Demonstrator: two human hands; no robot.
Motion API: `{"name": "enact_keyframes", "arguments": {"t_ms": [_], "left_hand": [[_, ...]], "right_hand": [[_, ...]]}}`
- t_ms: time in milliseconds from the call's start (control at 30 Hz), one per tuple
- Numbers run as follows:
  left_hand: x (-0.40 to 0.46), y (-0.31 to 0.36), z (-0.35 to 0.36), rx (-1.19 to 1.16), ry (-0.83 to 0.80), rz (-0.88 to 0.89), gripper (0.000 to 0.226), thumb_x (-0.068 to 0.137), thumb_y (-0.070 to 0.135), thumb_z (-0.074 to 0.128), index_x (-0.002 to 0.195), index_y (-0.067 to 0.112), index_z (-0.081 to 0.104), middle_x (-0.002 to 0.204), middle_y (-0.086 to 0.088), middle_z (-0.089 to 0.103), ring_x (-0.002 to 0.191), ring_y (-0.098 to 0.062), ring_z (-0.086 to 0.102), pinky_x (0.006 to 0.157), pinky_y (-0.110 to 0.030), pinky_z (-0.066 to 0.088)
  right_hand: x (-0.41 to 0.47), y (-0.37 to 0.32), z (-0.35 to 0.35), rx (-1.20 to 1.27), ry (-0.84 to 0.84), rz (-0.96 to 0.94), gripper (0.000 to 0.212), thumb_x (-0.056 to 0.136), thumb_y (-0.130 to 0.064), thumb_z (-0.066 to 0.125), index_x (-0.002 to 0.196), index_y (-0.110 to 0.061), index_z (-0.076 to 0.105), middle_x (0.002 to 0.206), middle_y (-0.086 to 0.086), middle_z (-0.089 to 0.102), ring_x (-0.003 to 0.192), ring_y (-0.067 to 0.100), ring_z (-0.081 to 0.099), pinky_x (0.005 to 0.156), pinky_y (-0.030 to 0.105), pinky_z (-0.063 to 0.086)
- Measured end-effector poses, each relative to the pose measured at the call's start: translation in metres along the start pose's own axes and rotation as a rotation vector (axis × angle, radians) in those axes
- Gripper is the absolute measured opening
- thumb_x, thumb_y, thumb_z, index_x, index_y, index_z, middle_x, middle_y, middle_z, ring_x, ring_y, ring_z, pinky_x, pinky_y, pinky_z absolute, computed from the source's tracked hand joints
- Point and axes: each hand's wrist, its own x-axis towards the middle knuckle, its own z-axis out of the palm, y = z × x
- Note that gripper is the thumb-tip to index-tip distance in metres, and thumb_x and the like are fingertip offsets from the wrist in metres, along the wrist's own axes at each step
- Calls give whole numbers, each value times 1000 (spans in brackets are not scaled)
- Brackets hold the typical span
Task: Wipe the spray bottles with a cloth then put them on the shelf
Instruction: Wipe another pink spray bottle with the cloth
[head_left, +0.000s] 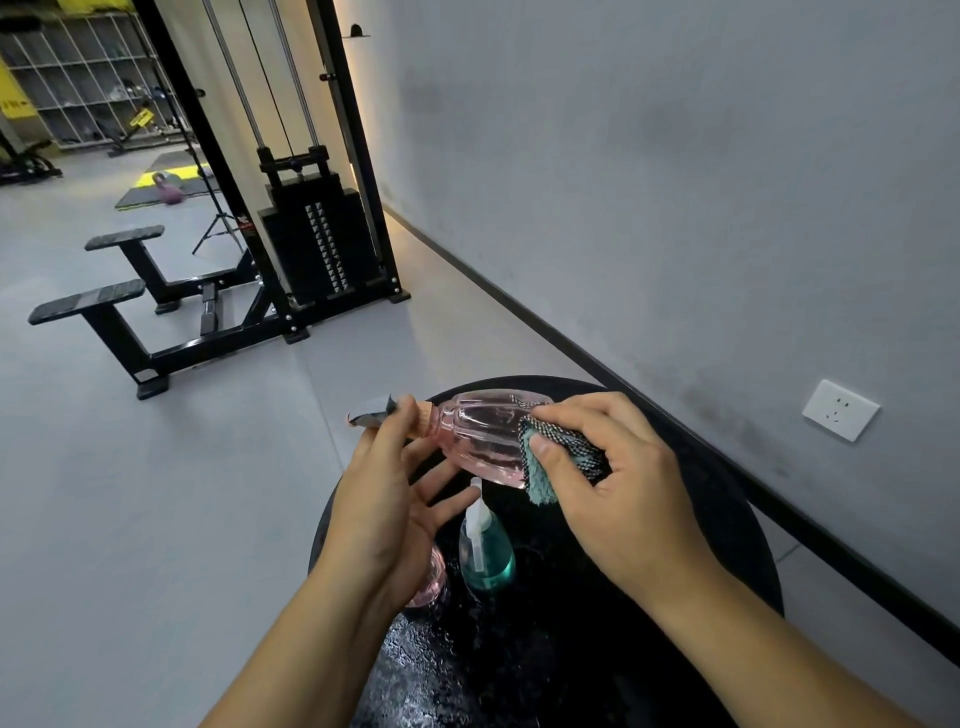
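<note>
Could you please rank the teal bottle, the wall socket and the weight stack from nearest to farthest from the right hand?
From the right hand:
1. Teal bottle, just left of it on the table.
2. Wall socket, on the wall to its right.
3. Weight stack, far across the floor.

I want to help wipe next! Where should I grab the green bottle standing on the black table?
Take the teal bottle around its wide lower body, coming from the right, where the black table is bare. It stands upright, and its white pump top is thin and tapered, so probably a poor handle. The left hand and another pink bottle crowd its left side.
</note>
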Motion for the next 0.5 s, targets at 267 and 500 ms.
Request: {"name": "enact_keyframes", "arguments": {"t_ms": [267,500], "left_hand": [[0,1,-5,-23,-42,15,18,106,30,63,112,13,61,113,-19,78,104,-42,78,91,-62,62],[-2,-7,-1,-10,-81,36,20,103,28,67,118,16,61,113,-15,79,105,-40,77,86,-56,65]], "right_hand": [[5,-2,-6,-1,-16,3,23,95,-20,72,117,-25,73,115,-20,61,114,4,63,94,24,55],[5,-10,5,-76,-31,-97,22,91,-19,78,112,-21,74,117,-12,59,113,2,59,95,11,48]]}}
